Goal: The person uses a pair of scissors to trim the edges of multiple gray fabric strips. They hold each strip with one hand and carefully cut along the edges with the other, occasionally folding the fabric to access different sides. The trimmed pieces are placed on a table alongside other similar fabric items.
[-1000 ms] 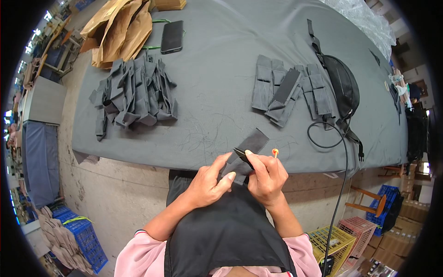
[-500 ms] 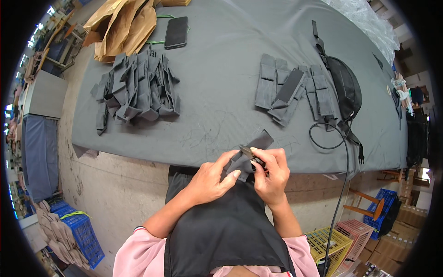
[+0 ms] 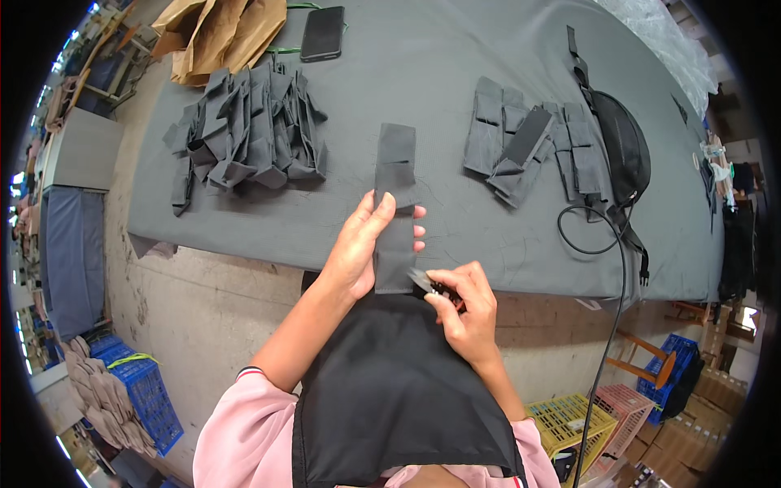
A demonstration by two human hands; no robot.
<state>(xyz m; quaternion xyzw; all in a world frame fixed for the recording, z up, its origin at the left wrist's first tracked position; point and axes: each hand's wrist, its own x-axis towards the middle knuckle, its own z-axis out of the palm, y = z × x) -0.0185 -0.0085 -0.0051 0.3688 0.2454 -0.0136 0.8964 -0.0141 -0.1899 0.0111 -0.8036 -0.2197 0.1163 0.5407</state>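
Note:
A long dark grey fabric strip with folded pocket flaps (image 3: pixel 395 252) lies lengthwise in my left hand (image 3: pixel 362 240); the thumb presses on top and the other fingers curl beneath, their tips showing on the far side. Its upper end reaches over the table. Close to the strip's lower right edge, my right hand (image 3: pixel 468 305) grips small thread snips (image 3: pixel 435 286), dark in the handle and slightly blurred at the blades. On the table, a heap of similar grey pieces (image 3: pixel 252 130) lies left, and several flatter ones (image 3: pixel 521 150) lie right.
The table wears a grey cloth (image 3: pixel 390 49) with loose threads on it. Toward the back left are a brown paper bag (image 3: pixel 220 37) and a phone (image 3: pixel 322 34). A black waist bag (image 3: pixel 618 146) with a cable (image 3: pixel 606 325) lies right. Plastic crates (image 3: pixel 569 423) stand on the floor.
The fabric strip, bunched between both hands before, is now stretched out along my left hand. My right hand has drawn slightly down and away from it with the snips.

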